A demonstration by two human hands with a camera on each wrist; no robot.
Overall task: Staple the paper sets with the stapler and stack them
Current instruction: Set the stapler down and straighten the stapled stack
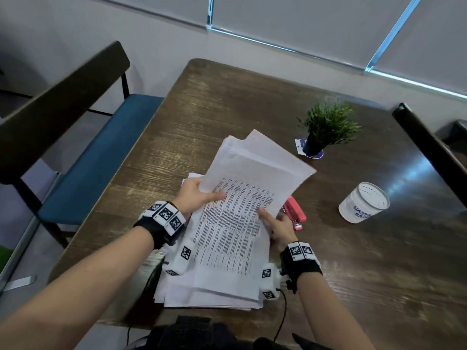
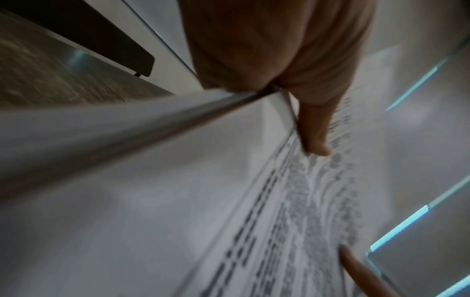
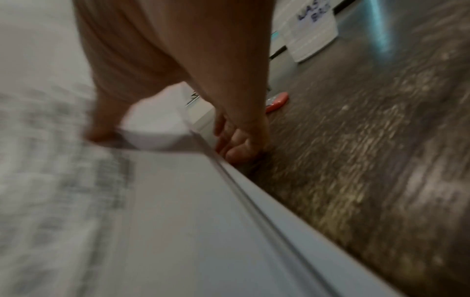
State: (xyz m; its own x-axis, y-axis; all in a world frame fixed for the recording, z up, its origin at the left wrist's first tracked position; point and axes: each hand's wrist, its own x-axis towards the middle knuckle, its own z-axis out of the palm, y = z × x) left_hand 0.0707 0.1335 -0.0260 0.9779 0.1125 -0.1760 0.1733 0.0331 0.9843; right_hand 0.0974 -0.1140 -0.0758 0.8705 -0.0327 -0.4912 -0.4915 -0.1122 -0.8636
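While a printed paper set (image 1: 240,213) is held tilted above a loose pile of papers (image 1: 202,294) on the wooden table (image 1: 227,109), its left edge is pinched by the left hand (image 1: 194,195), thumb on top. Its right edge is pinched by the right hand (image 1: 278,226). A pink stapler (image 1: 295,212) is seen lying just beside that hand.

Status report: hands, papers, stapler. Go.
Left hand and right hand both grip the printed paper set, lifted over the loose pile. Pink stapler idle on table, partly behind the sheets. Nothing blocking.
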